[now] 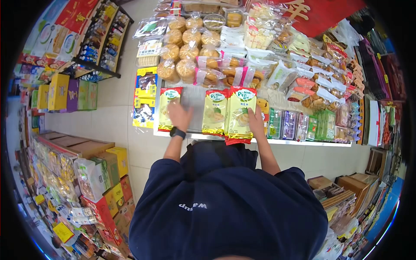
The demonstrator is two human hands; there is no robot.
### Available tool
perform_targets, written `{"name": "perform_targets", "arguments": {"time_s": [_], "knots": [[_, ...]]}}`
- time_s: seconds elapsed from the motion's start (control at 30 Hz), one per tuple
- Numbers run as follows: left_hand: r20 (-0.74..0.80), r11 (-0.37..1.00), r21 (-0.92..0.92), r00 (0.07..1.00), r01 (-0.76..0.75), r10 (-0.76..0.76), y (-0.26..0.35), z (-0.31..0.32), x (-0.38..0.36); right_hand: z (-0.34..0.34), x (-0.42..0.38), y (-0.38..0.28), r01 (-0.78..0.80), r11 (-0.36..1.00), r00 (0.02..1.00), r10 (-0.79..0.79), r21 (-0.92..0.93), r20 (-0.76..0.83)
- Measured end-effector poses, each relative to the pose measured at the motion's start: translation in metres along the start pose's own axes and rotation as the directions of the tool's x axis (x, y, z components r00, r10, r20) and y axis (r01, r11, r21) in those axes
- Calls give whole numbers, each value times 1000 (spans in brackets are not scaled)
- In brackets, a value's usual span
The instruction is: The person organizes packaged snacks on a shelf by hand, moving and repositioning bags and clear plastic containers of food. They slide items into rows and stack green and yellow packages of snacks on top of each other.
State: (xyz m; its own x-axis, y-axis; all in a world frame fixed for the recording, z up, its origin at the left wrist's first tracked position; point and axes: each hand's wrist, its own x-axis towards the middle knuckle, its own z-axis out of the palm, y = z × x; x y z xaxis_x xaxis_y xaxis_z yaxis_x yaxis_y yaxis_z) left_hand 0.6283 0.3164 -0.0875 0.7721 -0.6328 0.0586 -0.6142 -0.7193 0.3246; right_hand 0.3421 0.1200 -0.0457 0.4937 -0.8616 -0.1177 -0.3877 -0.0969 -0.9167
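Observation:
My left hand, a dark watch on its wrist, rests over a yellow-green pia cake pack with red ends. Its fingers are spread and slightly blurred. To the right, my right hand grips the right edge of another pia cake pack, whose red lower end sticks out past the table's front edge. A third pia cake pack lies just left of that one. Bare metal tray surface shows between the left pack and the middle one.
Round packaged cakes stand in rows behind the packs. Blue-and-yellow packets lie at the left, and green boxes line the right front edge. Bagged breads cover the right side. Stacked cartons stand on the floor at left.

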Motion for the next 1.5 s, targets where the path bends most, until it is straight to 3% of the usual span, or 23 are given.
{"name": "perform_targets", "arguments": {"time_s": [0.03,0.07,0.17,0.3,0.4,0.53,0.63,0.8,0.93,1.07,1.17,1.27,1.33,1.4,1.5], "knots": [[-37,994,48,994,100,-98,-15,-11,10,1,2,-4,13,1000,1000,-13,-4,-3],[-93,991,78,990,112,-104,-30,-22,16,2,2,-6,28,1000,1000,-28,-7,-2],[31,972,29,971,235,-236,-55,-18,23,4,4,1,-19,1000,1000,18,-11,-13],[185,956,152,943,250,-276,-39,-25,22,4,4,4,-18,999,1000,19,42,-21],[221,964,133,942,229,-254,-32,-35,28,5,5,9,-30,997,999,32,70,-15],[212,983,78,966,-165,145,-23,-50,45,4,4,4,-21,1000,999,21,15,-24],[309,899,11,857,-438,413,-20,-53,76,2,3,3,5,1000,1000,-5,8,-21],[316,676,101,668,-730,674,-30,-30,121,4,4,11,-26,998,999,27,50,-22],[333,777,50,744,-627,579,-31,-14,129,3,4,9,-53,998,998,53,33,-15],[262,811,21,786,-585,561,-31,-11,112,4,3,6,-45,998,999,46,53,-18],[134,876,66,874,-478,467,-22,-2,85,3,3,3,-43,998,999,44,49,-21],[126,882,-253,891,-397,437,-6,10,40,3,3,-5,-65,996,998,67,58,-22],[37,884,-287,918,-368,394,22,9,5,3,3,-6,-76,995,997,78,67,-23],[52,864,-430,948,-262,313,50,6,-26,4,3,-3,-74,995,997,76,72,-30],[240,849,-519,970,100,32,65,34,-52,4,4,2,-74,994,997,76,78,-24]]}}
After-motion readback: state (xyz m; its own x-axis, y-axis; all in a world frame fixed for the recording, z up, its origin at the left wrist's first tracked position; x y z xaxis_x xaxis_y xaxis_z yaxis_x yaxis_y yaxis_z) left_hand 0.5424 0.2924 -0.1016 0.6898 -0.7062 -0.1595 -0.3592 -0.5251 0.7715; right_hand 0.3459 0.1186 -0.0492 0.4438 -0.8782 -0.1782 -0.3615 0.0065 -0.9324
